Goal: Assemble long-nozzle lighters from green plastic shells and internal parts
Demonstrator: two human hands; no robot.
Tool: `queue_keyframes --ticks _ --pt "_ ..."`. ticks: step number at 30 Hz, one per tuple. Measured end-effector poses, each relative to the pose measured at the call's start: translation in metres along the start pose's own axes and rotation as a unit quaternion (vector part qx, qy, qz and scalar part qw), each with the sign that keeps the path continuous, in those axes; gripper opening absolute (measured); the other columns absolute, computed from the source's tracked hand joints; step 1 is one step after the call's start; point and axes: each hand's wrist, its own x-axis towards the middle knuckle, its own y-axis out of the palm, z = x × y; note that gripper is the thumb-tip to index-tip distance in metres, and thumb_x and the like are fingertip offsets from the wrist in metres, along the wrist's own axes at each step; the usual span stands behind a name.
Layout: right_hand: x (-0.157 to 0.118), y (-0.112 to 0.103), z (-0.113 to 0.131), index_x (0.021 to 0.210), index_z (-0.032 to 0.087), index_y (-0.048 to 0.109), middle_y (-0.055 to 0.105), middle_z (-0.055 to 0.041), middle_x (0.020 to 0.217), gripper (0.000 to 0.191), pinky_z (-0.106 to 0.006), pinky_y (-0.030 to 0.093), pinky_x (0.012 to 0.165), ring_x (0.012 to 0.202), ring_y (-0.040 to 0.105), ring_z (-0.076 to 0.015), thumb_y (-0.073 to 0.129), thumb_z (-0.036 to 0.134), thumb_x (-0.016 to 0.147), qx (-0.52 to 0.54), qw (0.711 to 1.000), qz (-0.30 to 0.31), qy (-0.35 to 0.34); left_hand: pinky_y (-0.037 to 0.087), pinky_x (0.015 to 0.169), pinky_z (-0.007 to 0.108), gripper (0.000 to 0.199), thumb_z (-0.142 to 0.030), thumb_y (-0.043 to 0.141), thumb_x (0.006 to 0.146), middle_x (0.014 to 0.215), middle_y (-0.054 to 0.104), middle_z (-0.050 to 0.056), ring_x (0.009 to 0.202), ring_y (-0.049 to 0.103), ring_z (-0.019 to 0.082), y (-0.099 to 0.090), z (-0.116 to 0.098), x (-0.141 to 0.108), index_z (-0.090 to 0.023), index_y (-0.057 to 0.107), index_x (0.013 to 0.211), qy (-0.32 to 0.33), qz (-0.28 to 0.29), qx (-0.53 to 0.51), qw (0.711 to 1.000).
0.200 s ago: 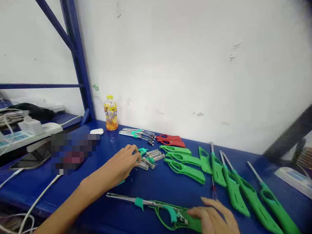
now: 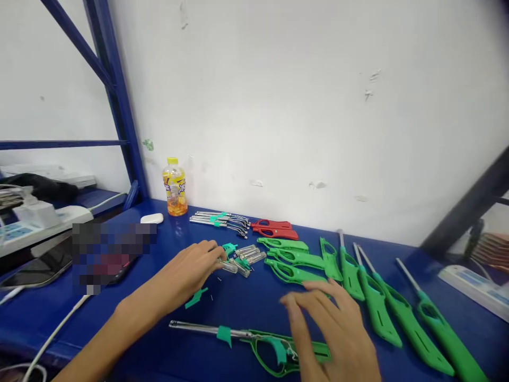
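My left hand [image 2: 199, 263] is at the pile of clear fuel tanks [image 2: 247, 253], its curled fingertips closed on one clear tank [image 2: 228, 267] at the near left of the pile. Over the handle end of an opened lighter, my right hand [image 2: 334, 326] hovers with fingers apart and nothing visible in it. That lighter, a green half shell [image 2: 260, 356] with a metal tube [image 2: 194, 326], a teal trigger [image 2: 278, 350] and thin wires, lies along the near edge. Part of its handle is hidden behind my right hand.
Green half shells [image 2: 294, 258], red shells [image 2: 274, 229] and metal tubes with wires [image 2: 217, 219] lie towards the wall. Several assembled green lighters [image 2: 379, 307] lie at right. A drink bottle [image 2: 175, 191] stands at back left; a phone [image 2: 35, 262] and cables lie left.
My right hand has lifted off the opened lighter's handle and moved up and slightly left. My left hand stays at the tank pile. The view has shifted a little.
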Motion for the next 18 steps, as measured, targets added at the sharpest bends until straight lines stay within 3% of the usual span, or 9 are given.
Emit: queue_keyframes --ticks 3,7,11,13,16,18 --pt "0.021 0.009 -0.001 0.129 0.033 0.067 0.078 -0.0003 0.119 0.024 -0.052 0.056 0.1 0.112 0.073 -0.0312 0.06 0.033 0.106 -0.022 0.996 0.08 -0.016 0.054 0.088 0.038 0.024 -0.018 0.045 0.112 0.115 0.067 0.007 0.099 0.069 0.024 -0.01 -0.011 -0.002 -0.021 0.069 0.117 0.02 -0.024 -0.04 0.999" --pt "0.028 0.022 0.004 0.154 0.035 0.052 0.069 -0.0036 0.145 0.049 -0.047 0.063 0.098 0.129 0.068 -0.0321 0.061 0.043 0.106 -0.002 0.989 0.146 0.008 0.053 0.087 0.026 0.017 -0.022 0.058 0.111 0.112 0.07 -0.002 0.097 0.069 0.016 -0.023 -0.044 -0.007 -0.029 0.066 0.125 0.06 -0.076 -0.159 0.983" --pt "0.023 0.027 0.002 0.139 0.037 0.064 0.08 0.0001 0.121 0.031 -0.042 0.061 0.101 0.111 0.076 -0.0256 0.048 0.044 0.113 0.07 0.977 0.2 0.027 0.054 0.091 0.022 0.023 -0.02 0.063 0.11 0.114 0.074 -0.006 0.101 0.07 0.013 -0.021 -0.068 -0.009 -0.034 0.066 0.127 0.105 -0.096 -0.268 0.953" --pt "0.022 0.027 -0.004 0.126 0.037 0.07 0.081 -0.0001 0.111 0.03 -0.042 0.063 0.093 0.102 0.077 -0.0264 0.045 0.047 0.114 0.079 0.977 0.194 0.048 0.054 0.1 0.026 0.027 -0.023 0.059 0.111 0.126 0.072 -0.002 0.113 0.068 0.016 -0.017 -0.065 -0.008 -0.033 0.063 0.136 0.097 -0.105 -0.221 0.965" --pt "0.022 0.021 -0.017 0.116 0.035 0.074 0.081 -0.0026 0.109 0.036 -0.044 0.064 0.085 0.104 0.076 -0.0315 0.044 0.056 0.111 0.057 0.983 0.144 0.102 0.052 0.108 0.038 0.031 -0.021 0.049 0.112 0.143 0.063 0.007 0.125 0.063 0.023 -0.014 -0.043 -0.005 -0.029 0.064 0.139 0.032 -0.086 -0.089 0.992" --pt "0.022 0.016 -0.025 0.115 0.035 0.075 0.081 -0.0032 0.109 0.04 -0.047 0.063 0.085 0.106 0.076 -0.0339 0.045 0.061 0.109 0.035 0.983 0.117 0.136 0.055 0.097 0.04 0.03 -0.016 0.047 0.11 0.127 0.069 0.009 0.113 0.066 0.027 -0.016 -0.024 -0.005 -0.024 0.073 0.122 0.006 -0.049 -0.048 0.998"
